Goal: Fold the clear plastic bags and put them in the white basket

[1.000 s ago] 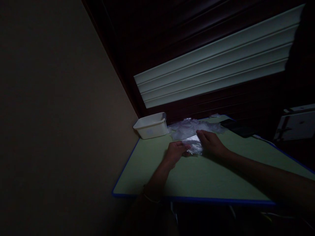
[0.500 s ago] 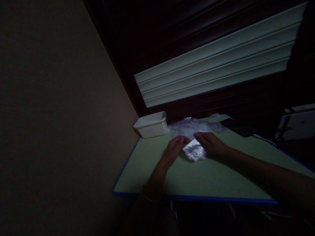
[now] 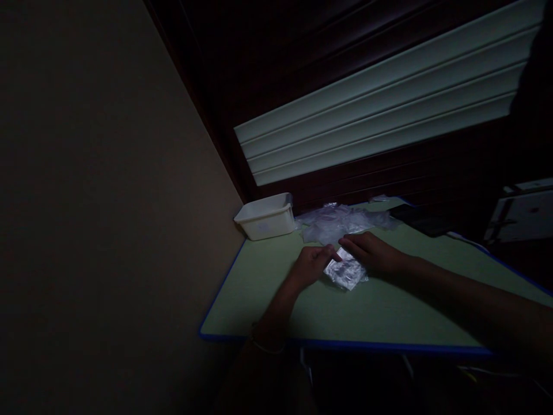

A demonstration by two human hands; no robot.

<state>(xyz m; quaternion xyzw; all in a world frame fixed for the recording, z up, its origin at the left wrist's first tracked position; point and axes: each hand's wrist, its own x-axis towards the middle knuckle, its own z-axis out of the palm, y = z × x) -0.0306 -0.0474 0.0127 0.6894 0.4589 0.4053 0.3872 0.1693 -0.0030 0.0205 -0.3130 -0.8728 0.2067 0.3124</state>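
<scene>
Between the fingers of two hands, one shiny, clear-wrapped packet (image 3: 348,272) is held over one worktop (image 3: 259,294).

Its upper right edge is pinched by the right hand (image 3: 375,252); its upper left is overlapped by the left hand's (image 3: 311,265) fingertips, whose grip cannot be told. Beyond the fingers, one pile of clear bags (image 3: 337,223) is spread, too tangled to be counted; to their far left, one white bin (image 3: 270,226) is marked by a faint, unreadable patch (image 3: 264,226).
</scene>
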